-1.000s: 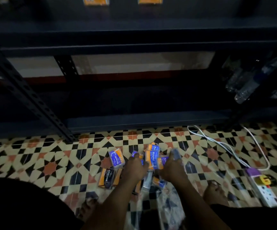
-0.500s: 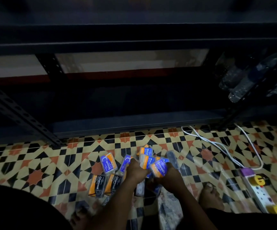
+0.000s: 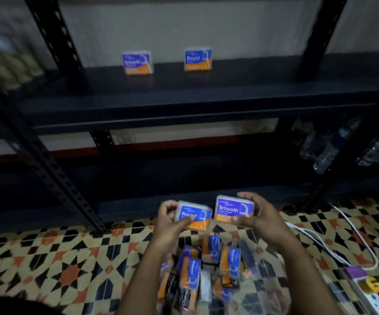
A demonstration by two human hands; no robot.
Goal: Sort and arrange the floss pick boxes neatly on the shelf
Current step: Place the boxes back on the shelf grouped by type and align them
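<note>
My left hand [image 3: 169, 221] grips a blue-and-orange "Round" floss pick box [image 3: 194, 215] by its left end. My right hand [image 3: 259, 218] grips a "Smooth" floss pick box [image 3: 234, 210] by its right end. Both boxes are raised side by side above the floor, in front of the lowest shelf. Below them lies a pile of several floss pick boxes [image 3: 209, 269] on the patterned tiles. On the dark shelf [image 3: 206, 103] above, a "Smooth" box [image 3: 137, 62] stands upright at the left and a "Round" box [image 3: 198, 59] to its right, apart from each other.
Perforated black uprights [image 3: 54, 178] frame the shelving. Plastic water bottles [image 3: 327, 146] lie on the lower right shelf. A white cable [image 3: 343, 242] and a power strip [image 3: 374, 294] sit on the floor at the right. Blurred packages [image 3: 9, 62] stand far left.
Both hands have lifted off the floor pile, each now holding one box. The view has tilted up, bringing the upper shelf and its two boxes into sight.
</note>
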